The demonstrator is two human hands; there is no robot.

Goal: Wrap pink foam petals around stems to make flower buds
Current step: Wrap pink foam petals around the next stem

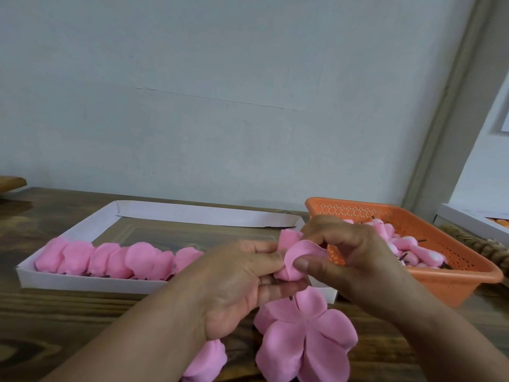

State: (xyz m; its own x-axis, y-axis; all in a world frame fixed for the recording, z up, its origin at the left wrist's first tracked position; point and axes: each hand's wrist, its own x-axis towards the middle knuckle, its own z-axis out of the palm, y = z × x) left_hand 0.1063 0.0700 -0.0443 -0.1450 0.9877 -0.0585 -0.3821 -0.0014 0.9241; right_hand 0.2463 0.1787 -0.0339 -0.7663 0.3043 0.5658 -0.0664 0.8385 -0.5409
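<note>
On the wooden table [68, 312], left hand [234, 288] and right hand [355, 260] pinch a pink bud [294, 257].

A small handicraft work spot in a plain room, likely a home. A dark, grained wooden surface [68, 307] stands against a bare pale painted wall [220, 92]. On it lie a shallow white cardboard tray [82, 282] with a row of pink foam petals [115, 260] and an orange perforated plastic basket [454, 260] heaped with finished pink buds [407, 244].
</note>
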